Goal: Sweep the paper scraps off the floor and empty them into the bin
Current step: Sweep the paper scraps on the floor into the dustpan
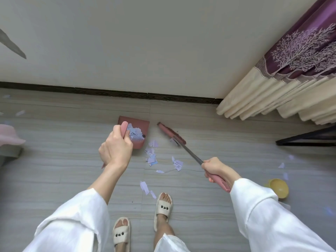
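- Head view: the left hand grips the handle of the pink dustpan, which holds paper scraps.
- The right hand grips the broom handle.
- Loose scraps lie on the floor between dustpan and broom head.

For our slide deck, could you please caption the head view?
Left hand holds a dustpan with scraps; right hand grips a broom beside paper scraps.

Home room: curtains, tiled floor, slippers.
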The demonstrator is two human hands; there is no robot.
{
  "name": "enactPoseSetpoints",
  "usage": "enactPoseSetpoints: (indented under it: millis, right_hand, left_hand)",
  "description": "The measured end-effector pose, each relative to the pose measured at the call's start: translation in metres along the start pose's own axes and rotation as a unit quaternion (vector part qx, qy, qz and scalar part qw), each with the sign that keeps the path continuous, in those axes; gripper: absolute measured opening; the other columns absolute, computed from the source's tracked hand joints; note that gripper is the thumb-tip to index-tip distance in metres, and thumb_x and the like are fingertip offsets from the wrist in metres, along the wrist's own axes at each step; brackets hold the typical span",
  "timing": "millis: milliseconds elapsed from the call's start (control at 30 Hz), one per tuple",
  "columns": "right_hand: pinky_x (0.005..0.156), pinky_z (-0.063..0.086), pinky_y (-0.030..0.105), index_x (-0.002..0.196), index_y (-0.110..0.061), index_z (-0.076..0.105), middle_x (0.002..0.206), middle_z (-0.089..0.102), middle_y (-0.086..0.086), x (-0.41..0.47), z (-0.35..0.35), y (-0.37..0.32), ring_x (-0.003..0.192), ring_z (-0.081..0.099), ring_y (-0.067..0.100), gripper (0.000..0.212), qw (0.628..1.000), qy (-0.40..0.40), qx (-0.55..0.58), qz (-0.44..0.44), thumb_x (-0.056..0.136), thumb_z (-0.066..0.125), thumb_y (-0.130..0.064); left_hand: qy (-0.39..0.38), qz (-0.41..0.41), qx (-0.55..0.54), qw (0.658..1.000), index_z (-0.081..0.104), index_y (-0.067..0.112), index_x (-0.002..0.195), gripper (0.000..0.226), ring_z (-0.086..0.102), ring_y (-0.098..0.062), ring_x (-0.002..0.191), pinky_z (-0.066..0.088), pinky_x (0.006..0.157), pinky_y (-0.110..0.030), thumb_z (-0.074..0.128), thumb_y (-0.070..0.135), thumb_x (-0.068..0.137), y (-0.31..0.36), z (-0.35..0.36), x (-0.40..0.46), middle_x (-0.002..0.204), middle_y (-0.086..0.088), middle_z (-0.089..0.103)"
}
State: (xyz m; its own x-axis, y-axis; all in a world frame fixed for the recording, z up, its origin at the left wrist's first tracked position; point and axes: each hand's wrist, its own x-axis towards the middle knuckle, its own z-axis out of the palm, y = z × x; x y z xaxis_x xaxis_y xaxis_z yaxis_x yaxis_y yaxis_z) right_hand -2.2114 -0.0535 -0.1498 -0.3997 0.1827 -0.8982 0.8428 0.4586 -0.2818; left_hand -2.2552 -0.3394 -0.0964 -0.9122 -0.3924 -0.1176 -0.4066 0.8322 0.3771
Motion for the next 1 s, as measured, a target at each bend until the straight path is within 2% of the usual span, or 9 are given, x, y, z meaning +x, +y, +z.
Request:
enactPoseSetpoints:
  millis: [167, 267, 367, 467, 700, 833, 933, 967, 1000]
  right_hand:
    - [0.030, 0.032, 0.013, 0.115, 0.005, 0.051, 0.056, 0.041, 0.010, -0.035, 0.073, 0.018, 0.019, 0.036, 0.012, 0.027, 1.000, -0.007, -0.017, 0.000, 0.093, 0.038, -0.003]
    - [0.034, 0.037, 0.018, 0.105, 0.004, 0.053, 0.054, 0.042, 0.010, -0.059, 0.121, 0.034, 0.032, 0.042, 0.018, 0.020, 1.000, -0.001, -0.026, 0.004, 0.092, 0.040, -0.003]
    - [0.039, 0.042, 0.025, 0.112, 0.008, 0.055, 0.055, 0.043, 0.009, -0.088, 0.172, 0.055, 0.038, 0.043, 0.020, 0.028, 0.999, -0.001, -0.046, 0.014, 0.091, 0.042, -0.007]
    - [0.037, 0.041, 0.022, 0.110, 0.002, 0.057, 0.055, 0.041, 0.007, -0.122, 0.212, 0.070, 0.034, 0.042, 0.018, 0.027, 0.998, -0.007, -0.060, 0.013, 0.093, 0.045, -0.015]
    - [0.036, 0.038, 0.020, 0.102, -0.002, 0.062, 0.052, 0.043, 0.008, -0.150, 0.253, 0.079, 0.027, 0.042, 0.016, 0.025, 0.999, 0.041, -0.003, 0.012, 0.090, 0.041, -0.006]
    - [0.031, 0.037, 0.017, 0.099, -0.008, 0.062, 0.053, 0.043, 0.007, -0.151, 0.253, 0.081, 0.036, 0.042, 0.019, 0.023, 0.994, 0.098, 0.047, 0.015, 0.091, 0.041, -0.006]
    - [0.049, 0.056, 0.034, 0.096, -0.012, 0.066, 0.055, 0.048, 0.006, -0.140, 0.251, 0.085, 0.044, 0.050, 0.025, 0.024, 0.989, 0.140, 0.048, 0.017, 0.088, 0.043, -0.010]
    - [0.059, 0.057, 0.038, 0.095, -0.013, 0.066, 0.057, 0.050, 0.006, -0.135, 0.248, 0.086, 0.048, 0.053, 0.026, 0.023, 0.987, 0.152, 0.042, 0.019, 0.088, 0.044, -0.012]
    - [0.060, 0.057, 0.036, 0.096, -0.012, 0.066, 0.061, 0.053, 0.007, -0.129, 0.246, 0.088, 0.047, 0.055, 0.026, 0.023, 0.985, 0.162, 0.045, 0.022, 0.088, 0.045, -0.013]
  left_hand:
    - [-0.005, 0.020, -0.006, 1.000, 0.051, 0.007, 0.105, 0.028, 0.060, -0.044, 0.088, 0.038, 0.069, -0.039, 0.045, 0.033, 0.097, -0.044, -0.028, -0.013, 0.101, -0.020, 0.066]
    - [-0.023, 0.043, -0.011, 0.999, 0.051, 0.007, 0.108, 0.029, 0.060, -0.044, 0.090, 0.041, 0.072, -0.040, 0.044, 0.034, 0.097, -0.084, -0.047, -0.028, 0.103, -0.019, 0.066]
    - [-0.035, 0.066, -0.012, 0.997, 0.052, 0.008, 0.108, 0.029, 0.060, -0.043, 0.090, 0.041, 0.073, -0.040, 0.044, 0.034, 0.097, -0.130, -0.066, -0.044, 0.103, -0.019, 0.066]
    - [-0.046, 0.061, -0.012, 0.997, 0.052, 0.009, 0.108, 0.028, 0.060, -0.043, 0.091, 0.041, 0.073, -0.040, 0.045, 0.034, 0.096, -0.168, -0.079, -0.054, 0.103, -0.019, 0.066]
    - [-0.078, 0.055, -0.009, 0.995, 0.053, 0.011, 0.106, 0.026, 0.061, -0.042, 0.090, 0.041, 0.073, -0.039, 0.045, 0.033, 0.096, -0.221, -0.095, -0.069, 0.100, -0.020, 0.067]
    - [-0.086, 0.062, -0.005, 0.994, 0.054, 0.011, 0.106, 0.027, 0.061, -0.042, 0.090, 0.040, 0.073, -0.038, 0.045, 0.034, 0.096, -0.230, -0.100, -0.076, 0.098, -0.020, 0.068]
    - [-0.093, 0.073, 0.000, 0.993, 0.055, 0.012, 0.106, 0.025, 0.060, -0.042, 0.089, 0.039, 0.072, -0.038, 0.045, 0.033, 0.096, -0.236, -0.098, -0.080, 0.098, -0.019, 0.068]
    - [-0.095, 0.072, 0.002, 0.993, 0.055, 0.014, 0.107, 0.024, 0.060, -0.042, 0.090, 0.040, 0.074, -0.038, 0.046, 0.033, 0.095, -0.238, -0.097, -0.082, 0.098, -0.018, 0.068]
    - [-0.096, 0.069, 0.003, 0.993, 0.056, 0.015, 0.109, 0.024, 0.060, -0.042, 0.090, 0.040, 0.075, -0.039, 0.046, 0.033, 0.095, -0.241, -0.096, -0.085, 0.098, -0.018, 0.068]
